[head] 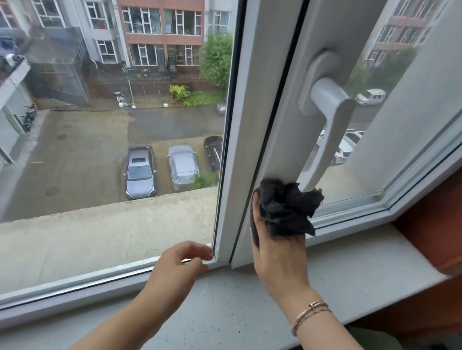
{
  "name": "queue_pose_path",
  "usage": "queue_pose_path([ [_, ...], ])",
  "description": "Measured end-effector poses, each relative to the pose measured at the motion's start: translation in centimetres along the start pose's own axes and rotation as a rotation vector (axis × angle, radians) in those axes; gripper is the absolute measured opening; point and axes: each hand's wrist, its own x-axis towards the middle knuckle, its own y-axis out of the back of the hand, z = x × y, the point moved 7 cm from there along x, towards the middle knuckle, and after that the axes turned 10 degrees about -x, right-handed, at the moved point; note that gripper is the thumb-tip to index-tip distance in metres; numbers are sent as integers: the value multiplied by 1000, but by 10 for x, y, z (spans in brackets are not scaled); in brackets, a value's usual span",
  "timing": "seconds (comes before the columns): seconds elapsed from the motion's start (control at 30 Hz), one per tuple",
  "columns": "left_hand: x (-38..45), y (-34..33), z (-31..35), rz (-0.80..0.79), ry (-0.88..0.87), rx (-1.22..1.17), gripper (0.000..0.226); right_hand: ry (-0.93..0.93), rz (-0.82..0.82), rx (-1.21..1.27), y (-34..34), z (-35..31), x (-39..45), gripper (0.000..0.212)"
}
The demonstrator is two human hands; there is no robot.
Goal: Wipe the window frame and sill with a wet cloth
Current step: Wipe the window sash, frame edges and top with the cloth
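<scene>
While a dark cloth (287, 209) is bunched in the right hand (275, 253), it is pressed against the white upright of the window frame (277, 140), just below the tip of the window handle (329, 122). The fingers are curled round the wad, so the cloth is gripped rather than spread flat; loose folds stick out above and to the right of the hand. The left hand (183, 261) is held loosely curled with nothing in it, its fingertips near the lower corner where the glazing seal meets the frame; whether the frame is actually touched there cannot be told.

Below both hands the speckled pale sill (223, 316) is seen, and a bracelet (309, 315) is worn on the right wrist.

Several risks can be judged from this position. Because the cloth is crumpled, only a small patch is likely applied to the frame, so streaks or missed strips could be left. If the stroke is carried upward, the loose folds could be caught on the handle. Should the cloth be very wet, water could be run down into the joint at the foot of the upright and pooled on the sill.
</scene>
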Motion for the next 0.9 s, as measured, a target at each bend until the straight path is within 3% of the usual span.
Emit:
queue_pose_path([
  [0.3,-6,-5,17,5,-22,-8,35,-120,225,-19,60,-16,59,43],
  [0.6,-26,-2,59,-22,-133,-5,35,-92,123,60,63,-19,38,60],
  [0.77,-36,1,81,-30,-185,5,35,-214,214,310,101,-22,75,70],
  [0.9,-48,5,100,-27,-221,21,35,-221,186,360,105,-23,76,65],
])
